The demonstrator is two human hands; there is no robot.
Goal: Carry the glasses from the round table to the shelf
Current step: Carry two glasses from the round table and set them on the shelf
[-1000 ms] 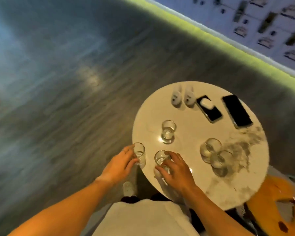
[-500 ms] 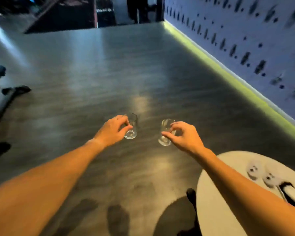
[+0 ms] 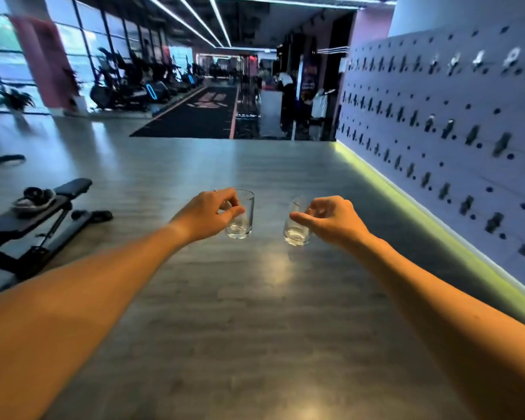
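Glasses (image 3: 240,215) (image 3: 297,222) upright (right one tilted), each gripped by left hand (image 3: 208,213), right hand (image 3: 331,219).

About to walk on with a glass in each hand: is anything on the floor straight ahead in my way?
Nothing visible blocks the way. The left hand holds the left glass, the right hand the right glass, over bare floor. The bench stands off left. No shelf is in view.

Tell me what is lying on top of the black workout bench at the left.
On the black padded workout bench lies a dark, rounded bundle, too blurred to identify. The pad beneath the bundle is covered by it; the rest of the pad shows bare.
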